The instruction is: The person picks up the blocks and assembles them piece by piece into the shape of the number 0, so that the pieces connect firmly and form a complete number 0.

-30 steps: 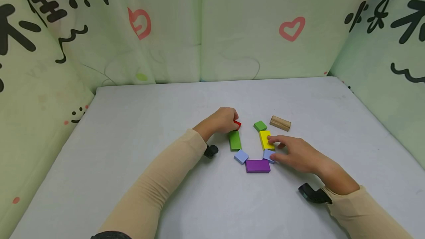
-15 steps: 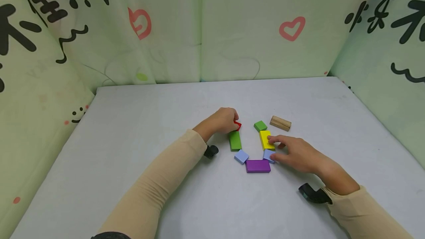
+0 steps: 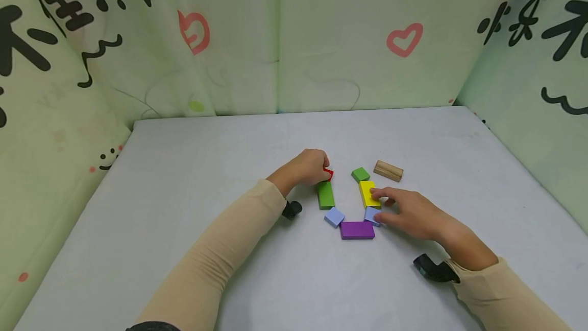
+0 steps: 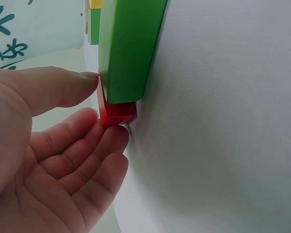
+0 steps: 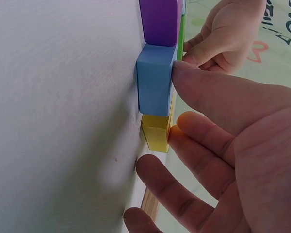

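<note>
In the head view, my left hand (image 3: 310, 166) is at the far left end of a U-shaped row of toy blocks. Its thumb and fingers pinch a red block (image 4: 117, 113), which touches the end of a long green block (image 4: 128, 53). Across from it, my right hand (image 3: 415, 214) has its fingers loosely bent. In the right wrist view, its thumb rests on a light blue block (image 5: 156, 80) and a finger touches the yellow block (image 5: 158, 136). A purple block (image 3: 357, 230) forms the near side, with another light blue block (image 3: 334, 217) at its left corner.
A small green block (image 3: 360, 174) lies beyond the yellow one. To its right is a natural wood block (image 3: 388, 171). The white table (image 3: 206, 167) ends at printed green curtains (image 3: 331, 40) at the back and sides.
</note>
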`<control>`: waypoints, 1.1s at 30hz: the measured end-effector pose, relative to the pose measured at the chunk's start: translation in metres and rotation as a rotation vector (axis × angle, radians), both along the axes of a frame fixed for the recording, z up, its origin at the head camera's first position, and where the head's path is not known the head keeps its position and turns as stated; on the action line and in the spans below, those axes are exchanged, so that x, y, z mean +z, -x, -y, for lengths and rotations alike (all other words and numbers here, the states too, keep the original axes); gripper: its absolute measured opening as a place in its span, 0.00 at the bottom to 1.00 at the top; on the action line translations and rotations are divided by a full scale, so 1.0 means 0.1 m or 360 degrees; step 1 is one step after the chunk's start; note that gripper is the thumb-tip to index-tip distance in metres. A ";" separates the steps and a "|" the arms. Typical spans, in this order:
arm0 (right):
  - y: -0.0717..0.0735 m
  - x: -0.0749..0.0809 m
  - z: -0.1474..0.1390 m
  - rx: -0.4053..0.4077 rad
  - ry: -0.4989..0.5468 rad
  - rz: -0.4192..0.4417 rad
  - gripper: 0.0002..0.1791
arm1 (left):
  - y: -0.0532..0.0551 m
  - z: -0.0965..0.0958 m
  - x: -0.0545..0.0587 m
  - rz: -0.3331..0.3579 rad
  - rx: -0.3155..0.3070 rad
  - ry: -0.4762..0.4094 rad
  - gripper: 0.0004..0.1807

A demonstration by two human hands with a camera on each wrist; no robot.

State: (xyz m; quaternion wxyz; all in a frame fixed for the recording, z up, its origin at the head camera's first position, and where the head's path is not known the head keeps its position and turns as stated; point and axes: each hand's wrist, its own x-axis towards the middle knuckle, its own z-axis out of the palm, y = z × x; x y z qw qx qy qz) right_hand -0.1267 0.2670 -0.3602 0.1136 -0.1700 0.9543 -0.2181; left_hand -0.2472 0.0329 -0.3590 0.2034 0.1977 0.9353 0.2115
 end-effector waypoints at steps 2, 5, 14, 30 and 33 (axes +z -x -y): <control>0.00 0.00 0.00 0.0002 -0.0002 -0.0002 0.30 | 0.00 0.00 0.00 -0.0007 -0.0004 0.0006 0.18; 0.00 0.00 0.00 0.0004 -0.0007 -0.0004 0.30 | 0.00 0.01 0.00 -0.0015 -0.0010 0.0011 0.18; 0.00 0.00 0.00 0.0005 -0.0016 -0.0004 0.30 | 0.00 0.01 0.00 -0.0014 -0.0012 0.0021 0.19; 0.01 0.00 -0.01 0.0006 -0.0016 0.0006 0.30 | -0.03 0.00 0.02 -0.0016 0.0023 -0.0052 0.22; 0.01 0.00 -0.01 0.0004 -0.0018 0.0009 0.30 | -0.04 -0.01 0.03 -0.0015 0.0032 -0.0070 0.23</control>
